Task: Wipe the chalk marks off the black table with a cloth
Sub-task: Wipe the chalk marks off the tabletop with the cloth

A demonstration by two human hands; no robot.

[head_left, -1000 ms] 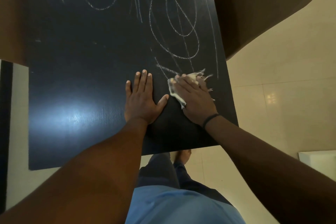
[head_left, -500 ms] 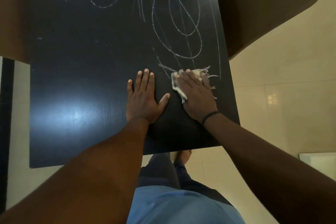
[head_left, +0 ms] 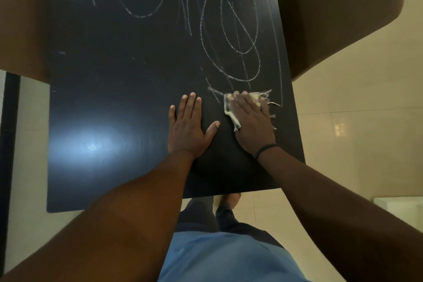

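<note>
The right hand (head_left: 251,121) lies flat with straight fingers on a pale, frayed cloth (head_left: 230,112), pressing it against the black worktop (head_left: 114,75) close to the right edge, a little in from the near right corner. Loose threads stick out from under the hand toward that edge. Chalk marks (head_left: 231,39) of loops and long strokes cover the far right part of the worktop, and their nearest strokes end at the cloth. The left hand (head_left: 188,128) rests palm down just beside the cloth, fingers straight and together, thumb spread, holding nothing. A dark band (head_left: 265,150) circles the right wrist.
</note>
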